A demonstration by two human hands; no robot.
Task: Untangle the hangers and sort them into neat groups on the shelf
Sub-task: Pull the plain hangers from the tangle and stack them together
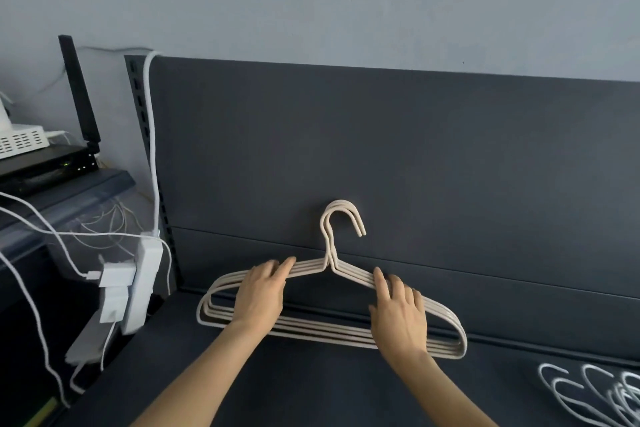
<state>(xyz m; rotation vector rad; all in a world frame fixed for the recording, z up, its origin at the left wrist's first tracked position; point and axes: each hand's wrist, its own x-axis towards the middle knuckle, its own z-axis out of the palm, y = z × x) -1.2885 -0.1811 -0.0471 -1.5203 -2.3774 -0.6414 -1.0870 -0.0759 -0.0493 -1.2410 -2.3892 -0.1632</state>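
A stack of beige hangers [341, 222] leans against the dark back panel, its bottom bars on the dark shelf [311, 385], all hooks aligned and pointing up. My left hand [261, 291] lies flat on the left shoulder of the stack, fingers straight and reaching toward the neck. My right hand [398, 312] lies flat on the right shoulder in the same way. A tangle of white hangers [595, 395] lies on the shelf at the lower right, partly cut off by the frame edge.
A white power strip [142, 284] with plugs and cables hangs off the shelf's left upright. Further left, a black router [48, 163] with an antenna and a white box sit on a lower shelf. The grey wall rises behind the back panel.
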